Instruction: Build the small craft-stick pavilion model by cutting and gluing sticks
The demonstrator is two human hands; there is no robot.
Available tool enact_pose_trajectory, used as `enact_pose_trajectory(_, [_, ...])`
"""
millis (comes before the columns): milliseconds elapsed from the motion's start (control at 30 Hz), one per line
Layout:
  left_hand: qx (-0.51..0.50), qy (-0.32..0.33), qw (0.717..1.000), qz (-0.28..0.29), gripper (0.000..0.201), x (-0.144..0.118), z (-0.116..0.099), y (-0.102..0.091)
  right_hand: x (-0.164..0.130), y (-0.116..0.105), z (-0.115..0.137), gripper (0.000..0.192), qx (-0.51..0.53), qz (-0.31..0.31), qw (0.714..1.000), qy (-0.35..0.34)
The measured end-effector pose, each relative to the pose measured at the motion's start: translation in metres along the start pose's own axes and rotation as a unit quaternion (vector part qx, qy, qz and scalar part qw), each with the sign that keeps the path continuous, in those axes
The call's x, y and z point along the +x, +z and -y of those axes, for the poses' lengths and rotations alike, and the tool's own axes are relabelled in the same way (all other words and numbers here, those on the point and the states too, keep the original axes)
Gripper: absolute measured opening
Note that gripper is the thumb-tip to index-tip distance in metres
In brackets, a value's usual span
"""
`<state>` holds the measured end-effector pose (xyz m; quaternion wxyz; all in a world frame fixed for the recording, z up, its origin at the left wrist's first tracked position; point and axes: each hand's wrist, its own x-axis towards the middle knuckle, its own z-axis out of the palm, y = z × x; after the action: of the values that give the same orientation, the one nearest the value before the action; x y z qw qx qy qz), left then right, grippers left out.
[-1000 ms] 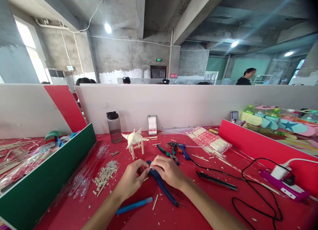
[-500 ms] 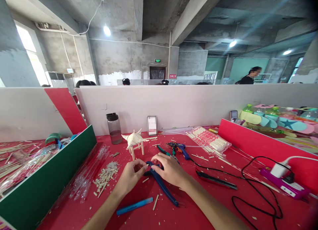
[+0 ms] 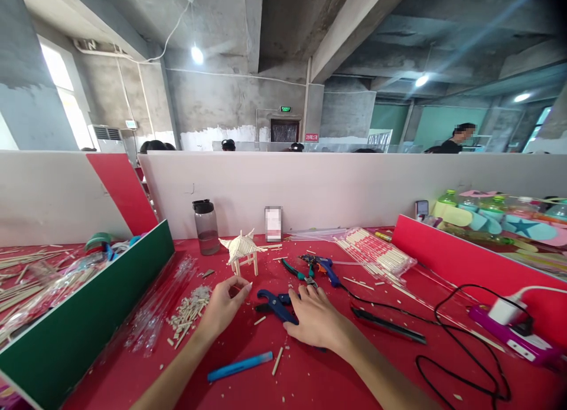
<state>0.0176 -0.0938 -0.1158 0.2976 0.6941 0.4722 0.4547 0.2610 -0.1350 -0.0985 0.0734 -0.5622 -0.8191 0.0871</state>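
My left hand (image 3: 227,306) is closed in a pinch just in front of the small stick pavilion (image 3: 243,249). Whatever its thumb and forefinger hold, if anything, is too small to make out. Over the lower part of a blue-handled cutter (image 3: 273,303) lies my right hand (image 3: 316,318), palm down with fingers stretched out, hiding much of the handles. Its fingertips come close to green-handled pliers (image 3: 295,271). The pavilion stands upright on stick legs under a pale roof with upturned corners.
A heap of short stick pieces (image 3: 190,312) lies left, beside clear plastic wrappers (image 3: 163,303). A blue glue gun (image 3: 326,268), bagged sticks (image 3: 376,253), a black utility knife (image 3: 390,325) and a looping cable lie right. A blue pen (image 3: 240,366) lies in front; a bottle (image 3: 206,230) stands behind.
My hands have moved apart. The left has drawn back leftward in a pinch; the right has shifted rightward and spread over the cutter's handles. The view has shifted slightly.
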Motion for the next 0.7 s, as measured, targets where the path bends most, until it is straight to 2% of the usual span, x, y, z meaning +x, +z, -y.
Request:
enact_pose_trajectory(167, [-0.041, -0.007, 0.999, -0.026, 0.045, 0.002, 0.000, -0.003, -0.002, -0.011, -0.001, 0.060, 0.036, -0.008, 0.999, 0.018])
enact_pose_trajectory(367, [-0.086, -0.022, 0.995, -0.042, 0.046, 0.001, -0.008, -0.005, -0.004, -0.023, 0.004, 0.034, 0.213, -0.026, 0.977, 0.008])
enact_pose_trajectory(500, [-0.097, -0.031, 0.994, -0.038, 0.048, 0.000, -0.013, -0.002, -0.002, -0.017, 0.007, 0.035, 0.289, -0.017, 0.956, -0.037])
enact_pose_trajectory(700, [-0.117, -0.044, 0.991, -0.037, 0.050, 0.002, -0.012, 0.002, 0.005, -0.003, 0.011, 0.036, 0.319, -0.017, 0.946, -0.063])
